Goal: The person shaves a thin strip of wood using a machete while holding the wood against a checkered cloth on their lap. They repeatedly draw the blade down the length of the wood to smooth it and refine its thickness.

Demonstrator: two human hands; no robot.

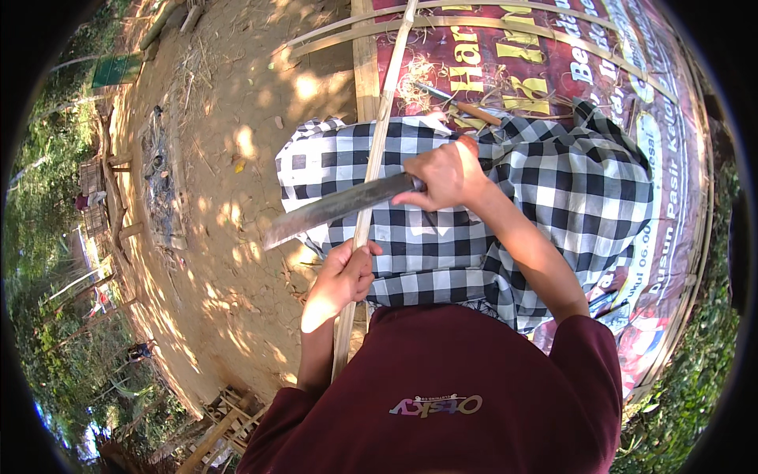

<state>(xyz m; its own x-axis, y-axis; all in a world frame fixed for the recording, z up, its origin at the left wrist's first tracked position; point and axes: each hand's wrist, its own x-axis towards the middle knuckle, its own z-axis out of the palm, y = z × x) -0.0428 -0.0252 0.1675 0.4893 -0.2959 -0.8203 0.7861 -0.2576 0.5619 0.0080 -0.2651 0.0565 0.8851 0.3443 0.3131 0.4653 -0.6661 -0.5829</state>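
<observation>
A long, pale bamboo strip [386, 103] runs from the top of the view down past my left side. My left hand [345, 272] is closed around it near my body. In my right hand [446, 175] is the handle of a machete [339, 209], mostly hidden by my fingers. The broad grey blade points left and crosses the strip just beyond my left hand; whether its edge touches the strip I cannot tell. Both hands are above the black-and-white checked cloth [442, 245] over my lap.
A printed maroon banner [553, 71] lies under me, strewn with curly shavings. A knife with an orange-brown handle [478, 113] rests beyond my right hand. More bamboo strips [505, 25] cross the far side. Bare earth [229, 103] stretches left, towards a wooden structure [225, 426] and greenery.
</observation>
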